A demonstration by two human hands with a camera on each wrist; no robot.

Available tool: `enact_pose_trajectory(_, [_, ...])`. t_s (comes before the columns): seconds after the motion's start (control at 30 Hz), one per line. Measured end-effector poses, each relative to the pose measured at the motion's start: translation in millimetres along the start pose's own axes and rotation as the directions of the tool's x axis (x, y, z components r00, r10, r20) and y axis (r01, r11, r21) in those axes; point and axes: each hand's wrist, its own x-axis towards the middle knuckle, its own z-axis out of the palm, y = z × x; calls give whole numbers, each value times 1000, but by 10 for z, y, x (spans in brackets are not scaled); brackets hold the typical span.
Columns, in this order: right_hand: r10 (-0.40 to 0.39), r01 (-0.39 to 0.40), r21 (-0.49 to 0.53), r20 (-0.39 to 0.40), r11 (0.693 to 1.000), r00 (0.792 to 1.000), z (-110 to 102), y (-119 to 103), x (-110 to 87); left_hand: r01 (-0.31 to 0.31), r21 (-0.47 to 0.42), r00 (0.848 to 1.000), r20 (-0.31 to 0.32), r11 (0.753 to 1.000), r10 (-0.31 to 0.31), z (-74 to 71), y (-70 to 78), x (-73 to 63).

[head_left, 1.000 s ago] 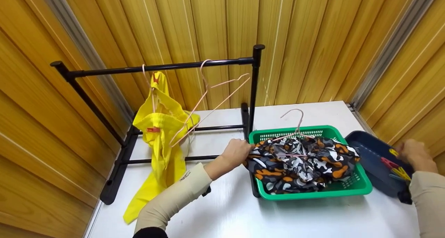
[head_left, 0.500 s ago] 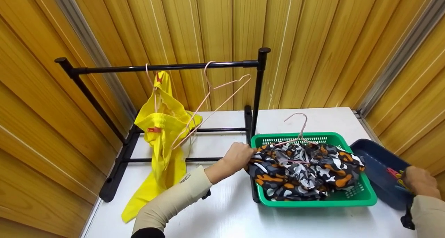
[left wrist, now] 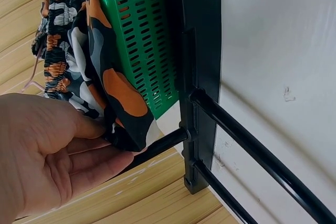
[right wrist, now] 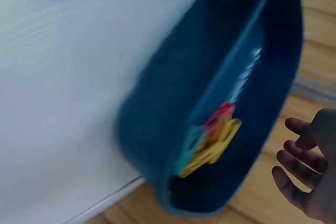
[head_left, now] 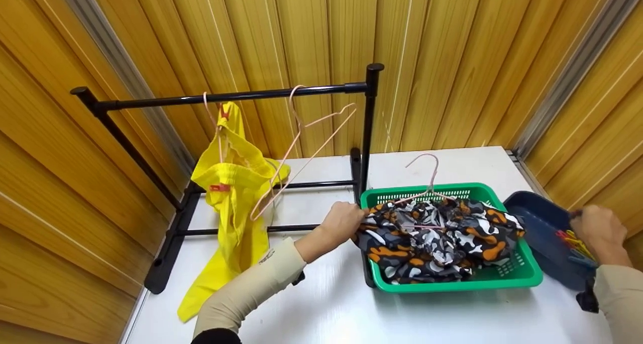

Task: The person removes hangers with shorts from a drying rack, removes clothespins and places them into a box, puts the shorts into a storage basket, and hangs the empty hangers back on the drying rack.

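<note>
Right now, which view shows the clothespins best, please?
The right wrist view: it shows the clothespins large, unblocked. The head view shows them small, near the right hand; the left wrist view shows none.

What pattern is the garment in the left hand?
Garment: camouflage, black, grey, white, orange; head view best.

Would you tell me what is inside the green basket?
Patterned cloth lies in the basket, with a pink hanger partly inside the cloth; anything underneath is covered from view.
</note>
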Motion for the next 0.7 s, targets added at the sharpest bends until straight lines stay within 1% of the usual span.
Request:
enact_pose_trajectory(0.03, [-24, 24, 15, -27, 1000, 999, -39, -83, 23, 0, 1, 1000, 1, 1000, 0, 0, 4, 4])
enact_pose_trajectory(0.1, [-97, 102, 61, -77, 993, 992, -107, -268, 72, 4, -5, 1000, 5, 1000, -4, 4, 8, 16])
enact_pose_trajectory(0.17, [-188, 200, 98, -114, 975, 975, -152, -479, 107, 13, -26, 1000, 1, 1000, -13, 13, 13, 32])
enact_pose_trajectory(0.23, [-286, 305, 135, -140, 943, 948, -174, -705, 120, 33, -85, 999, -16, 996, -34, 33, 19, 58])
enact_pose_trajectory(0.27, [-341, 363, 153, -154, 919, 927, -172, -824, 125, 43, -128, 999, -29, 991, -47, 48, 18, 75])
enact_pose_trajectory(0.33, [-446, 473, 157, -181, 867, 877, -152, -1075, 120, 56, -226, 996, -57, 973, -70, 86, 19, 118])
enact_pose_trajectory(0.37, [-493, 520, 169, -181, 837, 851, -131, -1202, 110, 57, -282, 995, -60, 958, -77, 108, 17, 143])
enact_pose_trajectory(0.43, [-566, 591, 215, -168, 778, 807, -83, -1452, 79, 59, -389, 995, -49, 920, -85, 150, 15, 195])
enact_pose_trajectory(0.47, [-598, 615, 243, -146, 750, 788, -58, -1570, 59, 59, -431, 996, -38, 900, -84, 173, 16, 223])
enact_pose_trajectory(0.5, [-619, 626, 268, -121, 733, 776, -36, -1678, 32, 63, -471, 996, -20, 880, -82, 195, 20, 253])
enact_pose_trajectory(0.57, [-647, 629, 319, -63, 709, 760, 8, -1858, -22, 74, -536, 997, 11, 841, -81, 237, 35, 312])
enact_pose_trajectory(0.6, [-659, 636, 319, -47, 702, 751, 28, -1926, -46, 85, -565, 996, 21, 821, -88, 257, 45, 342])
enact_pose_trajectory(0.67, [-683, 662, 284, -31, 694, 730, 72, -2020, -79, 104, -627, 993, 24, 772, -115, 298, 64, 401])
enact_pose_trajectory(0.7, [-691, 675, 259, -40, 690, 722, 94, -2042, -85, 111, -656, 991, 16, 747, -133, 314, 68, 427])
